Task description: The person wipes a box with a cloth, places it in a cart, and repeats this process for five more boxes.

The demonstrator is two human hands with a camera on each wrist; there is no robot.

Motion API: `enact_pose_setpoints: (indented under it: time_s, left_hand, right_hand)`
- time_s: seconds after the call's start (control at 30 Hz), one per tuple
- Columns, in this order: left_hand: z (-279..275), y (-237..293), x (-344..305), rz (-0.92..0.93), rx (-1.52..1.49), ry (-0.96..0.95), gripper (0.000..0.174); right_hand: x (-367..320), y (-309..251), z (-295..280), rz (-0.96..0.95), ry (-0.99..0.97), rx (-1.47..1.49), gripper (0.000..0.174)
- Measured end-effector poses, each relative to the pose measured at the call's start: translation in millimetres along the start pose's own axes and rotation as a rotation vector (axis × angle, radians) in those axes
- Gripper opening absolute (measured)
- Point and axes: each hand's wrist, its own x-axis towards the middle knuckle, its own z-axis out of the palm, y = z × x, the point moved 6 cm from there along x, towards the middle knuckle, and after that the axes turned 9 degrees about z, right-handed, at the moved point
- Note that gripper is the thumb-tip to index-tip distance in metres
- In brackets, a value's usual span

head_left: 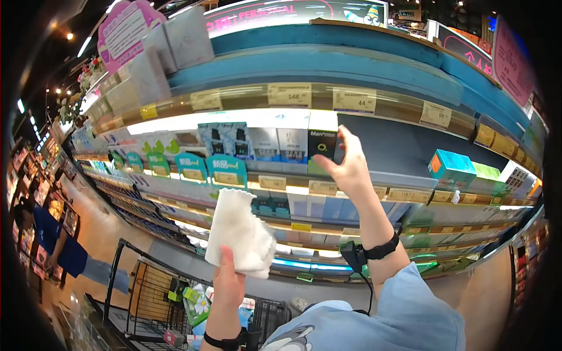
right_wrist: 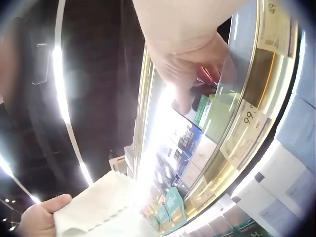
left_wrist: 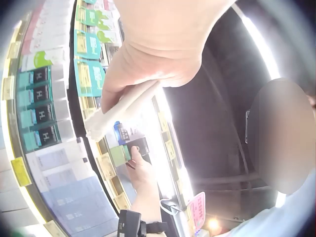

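Observation:
My left hand (head_left: 230, 284) holds a folded white cloth (head_left: 239, 231) with a jagged edge, its thumb lying over the lower corner. In the left wrist view the cloth (left_wrist: 111, 116) hangs below the fingers. My right hand (head_left: 351, 164) reaches to the shelf, thumb and forefinger spread at the right side of a black and green box (head_left: 322, 142) marked "Men". The thumb overlaps the box's front in the head view. From the right wrist, the fingers of that hand (right_wrist: 190, 74) show close against the box's dark side, and its green edge (right_wrist: 202, 109) shows below them.
White and blue boxes (head_left: 278, 143) stand in a row left of the black one. Farther right on this shelf is a teal box (head_left: 451, 167). Price tags (head_left: 354, 100) line the shelf edges. A loaded shopping cart (head_left: 140, 292) and another person (head_left: 55, 240) are at lower left.

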Motion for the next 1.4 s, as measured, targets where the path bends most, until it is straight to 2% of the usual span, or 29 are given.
enact_pose_setpoints:
  time_s: [0.1,0.13,0.23,0.27,0.33,0.43,0.47,0.53,0.6,0.63,0.73,0.8,0.87,0.9,1.0,1.1,1.13,1.2,1.23,1.33,1.4]
  left_hand:
    - [31.5,-5.6,23.2,0.031,0.008,-0.077,0.058]
    - [36.4,-8.4,28.5,0.025,-0.004,-0.053,0.058]
    - [40.9,-17.5,45.3,0.030,-0.017,0.005,0.058]
    - [39.3,-19.2,49.1,0.043,-0.022,0.032,0.058]
    - [32.9,-18.2,53.5,0.062,0.002,0.052,0.058]
    - [23.3,-6.4,50.0,0.122,0.037,0.098,0.057]
    - [20.3,-0.3,46.8,0.166,0.045,0.100,0.056]
    - [5.0,5.1,33.5,0.198,0.056,0.198,0.055]
    - [-0.1,27.2,18.0,0.452,0.290,0.148,0.052]
    - [-3.5,34.4,16.1,0.455,0.303,0.175,0.052]
    - [30.7,79.1,3.4,0.981,1.075,-0.211,0.049]
    - [21.3,75.2,-6.5,0.777,1.582,-0.324,0.051]
    - [-2.0,92.4,-19.5,0.761,1.518,-0.178,0.057]
    - [-18.5,100.5,-27.0,0.721,1.479,-0.161,0.057]
    - [-71.0,117.6,-55.3,0.630,1.462,-0.013,0.052]
    - [-140.2,121.1,-85.7,0.441,1.020,0.292,0.045]
    - [-150.1,125.8,-96.2,0.443,1.024,0.334,0.045]
    - [-155.4,133.1,-113.0,0.494,1.318,0.322,0.046]
    - [-157.3,135.4,-120.1,0.482,1.361,0.350,0.046]
    - [-171.2,142.8,-141.3,0.501,1.377,0.419,0.038]
    - [-181.0,143.9,-153.0,0.516,1.360,0.437,0.039]
  right_hand:
    - [7.0,3.3,-3.3,0.077,-0.084,0.035,0.058]
    - [8.3,4.5,-4.2,0.041,-0.071,0.032,0.056]
    - [12.5,1.8,-12.3,0.149,-0.137,0.180,0.055]
    - [12.8,6.9,-13.7,0.119,-0.124,0.216,0.057]
    - [5.1,5.2,-23.5,-0.032,-0.043,0.211,0.057]
    - [-17.3,-5.6,-28.1,-0.313,0.022,0.482,0.057]
    - [-26.8,-24.4,-27.8,-0.483,0.001,0.404,0.058]
    - [-45.1,-49.6,-14.7,-0.577,-0.267,0.535,0.057]
    - [-63.1,-68.2,15.2,-0.436,-0.524,0.527,0.058]
    - [-71.8,-73.6,33.1,-0.408,-0.570,0.457,0.061]
    - [-96.2,-89.7,91.3,-0.274,-0.682,0.386,0.065]
    - [-127.8,-92.7,130.8,-0.459,-0.799,0.466,0.061]
    - [-150.1,-105.8,159.0,-0.370,-0.965,0.555,0.060]
    - [-162.0,-118.6,167.5,-0.389,-1.004,0.571,0.060]
    - [-193.6,-149.1,191.2,-0.272,-1.047,0.550,0.063]
    - [-231.0,-174.6,219.9,-0.304,-1.171,0.492,0.067]
    - [-242.2,-184.1,228.2,-0.325,-1.185,0.517,0.066]
    - [-266.6,-197.5,246.4,-0.361,-1.225,0.546,0.065]
    - [-280.3,-200.0,258.8,-0.336,-1.282,0.562,0.065]
    - [-307.1,-217.3,273.7,-0.330,-1.416,0.538,0.064]
    - [-324.2,-222.2,284.1,-0.228,-1.535,0.655,0.063]
